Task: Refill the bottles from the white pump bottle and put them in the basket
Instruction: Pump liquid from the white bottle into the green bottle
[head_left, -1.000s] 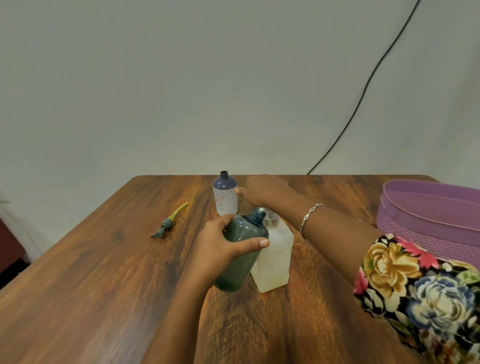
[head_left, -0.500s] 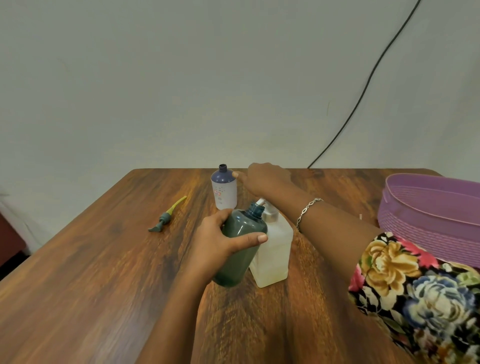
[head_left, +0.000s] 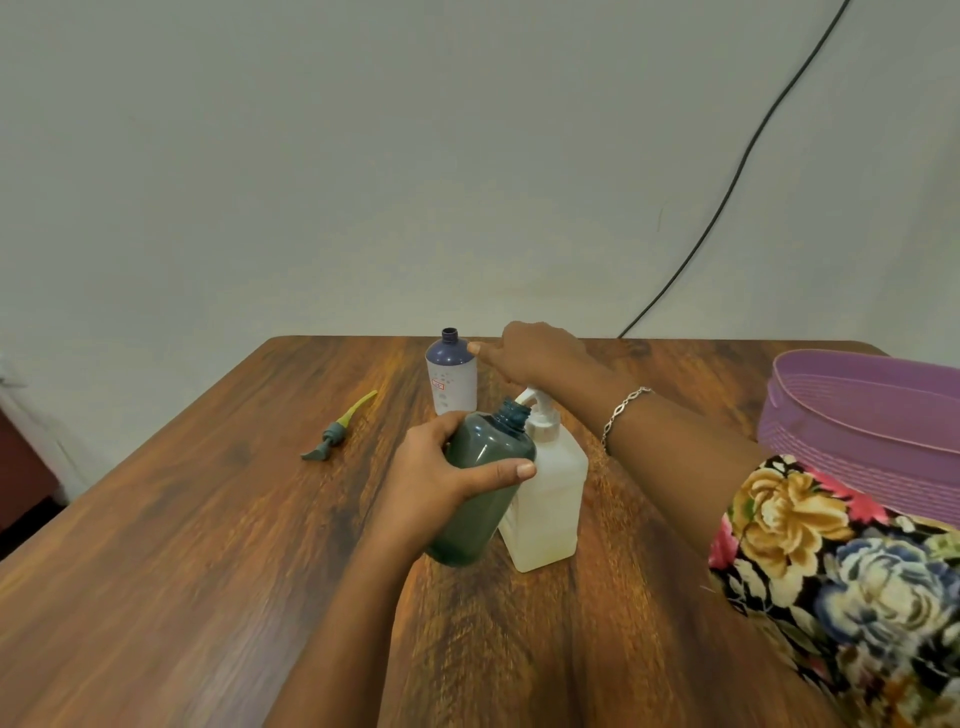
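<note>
A loose pump cap lies at the left of the table. My left hand wraps the green bottle round its belly, tilted, with the open neck just under the spout of the white pump bottle. I'd judge it light, smooth, squeezable plastic, best held mid-body. My right hand hovers above the pump, its grip loose and holding nothing. The basket sits far right.
</note>
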